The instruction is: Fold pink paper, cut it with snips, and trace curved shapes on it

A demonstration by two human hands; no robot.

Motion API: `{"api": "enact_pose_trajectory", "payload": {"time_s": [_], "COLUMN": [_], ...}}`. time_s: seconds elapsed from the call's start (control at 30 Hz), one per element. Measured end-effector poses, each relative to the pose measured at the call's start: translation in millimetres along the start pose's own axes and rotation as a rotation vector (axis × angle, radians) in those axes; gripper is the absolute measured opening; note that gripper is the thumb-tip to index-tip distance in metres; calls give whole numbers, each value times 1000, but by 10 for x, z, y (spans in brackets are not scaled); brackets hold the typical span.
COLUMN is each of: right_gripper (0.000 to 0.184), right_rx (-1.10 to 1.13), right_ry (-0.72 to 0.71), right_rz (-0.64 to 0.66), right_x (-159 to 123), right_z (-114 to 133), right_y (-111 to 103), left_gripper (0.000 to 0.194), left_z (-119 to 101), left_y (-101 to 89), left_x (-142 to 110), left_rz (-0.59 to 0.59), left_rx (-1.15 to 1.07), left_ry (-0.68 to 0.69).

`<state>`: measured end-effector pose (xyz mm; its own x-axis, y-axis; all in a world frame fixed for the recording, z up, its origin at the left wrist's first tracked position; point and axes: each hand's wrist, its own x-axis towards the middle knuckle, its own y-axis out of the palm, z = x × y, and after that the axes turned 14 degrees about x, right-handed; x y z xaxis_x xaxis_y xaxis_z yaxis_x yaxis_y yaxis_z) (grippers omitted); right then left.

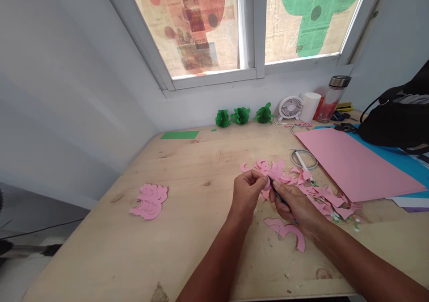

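My left hand (250, 190) pinches a small piece of pink paper (268, 185) between thumb and fingertips, mostly hidden by them. My right hand (295, 203) is wrapped round a slim dark tool (280, 196); its far end meets the left fingertips at the paper, and its exact kind is hard to make out. Just below the hands lies a wavy pink paper cutout (284, 230). Beyond them sits a heap of curved pink pieces (264, 164). Pink scraps (330, 199) are scattered right of my right hand. A stack of scalloped pink cutouts (150, 202) rests on the table's left side.
Green paper ornaments (240, 115) and a green sheet (180, 135) lie along the wall. A white fan (290, 109), a glass bottle (331, 101) and scissors (346, 127) stand or lie at the back right. Pink sheets (358, 163) and a black bag (395, 119) occupy the right.
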<state>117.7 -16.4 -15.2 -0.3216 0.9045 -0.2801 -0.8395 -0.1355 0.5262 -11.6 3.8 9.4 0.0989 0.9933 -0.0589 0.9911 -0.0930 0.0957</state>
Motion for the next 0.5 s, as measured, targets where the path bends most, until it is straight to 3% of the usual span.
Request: {"api": "enact_pose_trajectory", "payload": {"time_s": [0.5], "right_gripper": [49], "right_rx": [-17], "right_ry": [15], "right_rz": [-24], "right_x": [14], "right_z": [-8], "right_y": [-10], "left_gripper": [22], "left_z": [-8], "left_y": [0], "left_x": [4], "left_rz": [-14], "left_rx": [1], "left_ry": [-16]}}
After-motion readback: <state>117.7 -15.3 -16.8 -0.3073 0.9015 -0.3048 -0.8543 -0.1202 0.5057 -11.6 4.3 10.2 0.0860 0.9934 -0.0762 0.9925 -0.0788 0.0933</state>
